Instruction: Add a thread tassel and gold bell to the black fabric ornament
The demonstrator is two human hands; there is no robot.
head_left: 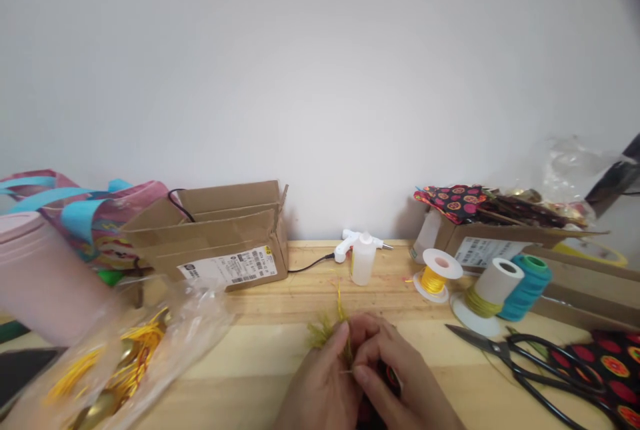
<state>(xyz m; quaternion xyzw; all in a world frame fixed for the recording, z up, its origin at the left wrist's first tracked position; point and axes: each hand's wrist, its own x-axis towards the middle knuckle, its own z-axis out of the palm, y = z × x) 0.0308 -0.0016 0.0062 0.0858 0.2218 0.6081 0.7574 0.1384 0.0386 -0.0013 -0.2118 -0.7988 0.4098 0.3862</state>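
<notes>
Close together at the table's front middle, both hands are closed. My left hand [320,383] grips an olive-yellow thread tassel [321,331] between thumb and fingers, its frayed strands fanning out past the thumb. A bright yellow cord [340,300] sticks up from the same spot. My right hand [387,370] has its fingers curled in a pinch beside the left one. A thin pale line, a needle or a thread, shows at its fingertips; I cannot tell which. Dark patterned fabric [393,378] shows partly beneath the hands, mostly hidden by them.
Black scissors [520,357] lie at the right, near spools of yellow cord [433,280], olive thread [483,302] and blue thread [525,290]. Behind stand a white bottle [363,260], a white hot tool [347,243] and cardboard boxes [230,237]. A plastic bag [190,330] with yellow tassels lies left.
</notes>
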